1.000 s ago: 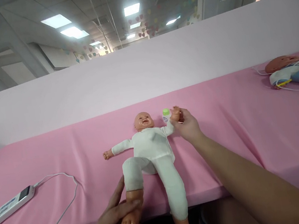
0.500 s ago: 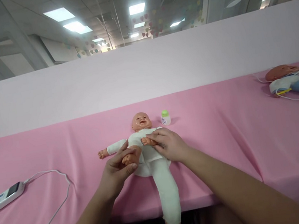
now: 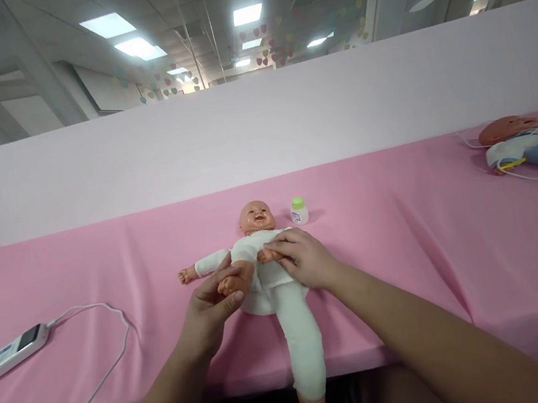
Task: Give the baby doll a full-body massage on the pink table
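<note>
A baby doll (image 3: 271, 265) with a white cloth body lies on its back on the pink-covered table (image 3: 156, 259). Its head points away from me. One leg is bent up over its belly, and my left hand (image 3: 211, 308) grips that foot (image 3: 232, 284) between thumb and fingers. My right hand (image 3: 305, 257) is closed round the doll's hand (image 3: 268, 255) over the chest. The other leg stretches toward me, its foot past the table's front edge. The doll's other arm reaches out to the left. Just right of its head stands a small clear bottle (image 3: 299, 212) with a green cap.
At the left lies a white handheld device (image 3: 12, 356) with a dark screen and a white cable (image 3: 99, 385) trailing over the table. On the far right is another doll (image 3: 533, 142) in white and blue with cords on it. A white partition (image 3: 259, 135) with glass above runs behind.
Both hands keep their hold. The doll's hand under my right fingers has turned slightly, and its head has tilted a little. The whole view has shifted slightly.
</note>
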Demonstrator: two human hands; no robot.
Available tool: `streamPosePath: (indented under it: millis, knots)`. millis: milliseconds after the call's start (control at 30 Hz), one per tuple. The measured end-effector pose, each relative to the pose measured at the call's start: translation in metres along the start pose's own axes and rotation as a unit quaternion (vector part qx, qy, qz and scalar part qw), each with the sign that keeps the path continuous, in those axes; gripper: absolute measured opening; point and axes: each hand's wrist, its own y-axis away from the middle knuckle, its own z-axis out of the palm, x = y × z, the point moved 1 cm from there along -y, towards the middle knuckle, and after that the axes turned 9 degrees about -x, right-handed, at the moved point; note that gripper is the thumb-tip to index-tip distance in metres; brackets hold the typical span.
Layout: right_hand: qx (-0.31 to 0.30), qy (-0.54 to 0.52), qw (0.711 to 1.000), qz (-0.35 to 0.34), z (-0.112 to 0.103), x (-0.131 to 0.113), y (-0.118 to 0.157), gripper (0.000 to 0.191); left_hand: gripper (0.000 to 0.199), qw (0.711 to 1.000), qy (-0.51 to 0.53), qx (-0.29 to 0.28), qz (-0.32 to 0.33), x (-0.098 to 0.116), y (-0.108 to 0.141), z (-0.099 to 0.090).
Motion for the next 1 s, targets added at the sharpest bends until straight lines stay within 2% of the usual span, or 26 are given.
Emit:
streamPosePath:
  millis: [133,267,367,433,533,633,767,900,1000]
  knots:
    - [0.123,-0.115,0.98,0.106,-0.023,0.015,0.003,0.042,0.042,0.998,-0.043,-0.037,0.041,0.017,0.033,-0.001]
    - [0.202,-0.183,0.921,0.279,-0.04,0.044,0.01,0.049,0.038,0.99,-0.118,-0.051,0.058,0.027,0.083,0.002]
    - [0.198,-0.181,0.874,0.406,-0.044,0.067,0.018,0.055,0.036,0.989,-0.148,-0.025,-0.004,0.021,0.12,0.001]
    - [0.168,-0.166,0.851,0.468,-0.044,0.079,0.022,0.052,0.038,0.985,-0.173,-0.019,0.004,0.011,0.138,-0.001]
    - [0.092,-0.115,0.834,0.531,-0.043,0.087,0.028,0.048,0.043,0.976,-0.208,-0.04,0.043,-0.01,0.154,-0.001]
    - [0.039,-0.073,0.822,0.564,-0.045,0.089,0.03,0.045,0.045,0.974,-0.213,-0.05,0.065,-0.03,0.163,0.003]
    - [0.026,-0.061,0.828,0.556,-0.045,0.092,0.033,0.041,0.056,0.965,-0.23,-0.083,0.09,-0.044,0.165,0.001]
    - [0.043,-0.069,0.834,0.545,-0.045,0.092,0.033,0.045,0.055,0.961,-0.238,-0.101,0.099,-0.038,0.163,-0.002]
    - [0.106,-0.023,0.872,0.478,-0.043,0.08,0.027,0.054,0.051,0.96,-0.247,-0.087,0.099,-0.021,0.158,0.001]
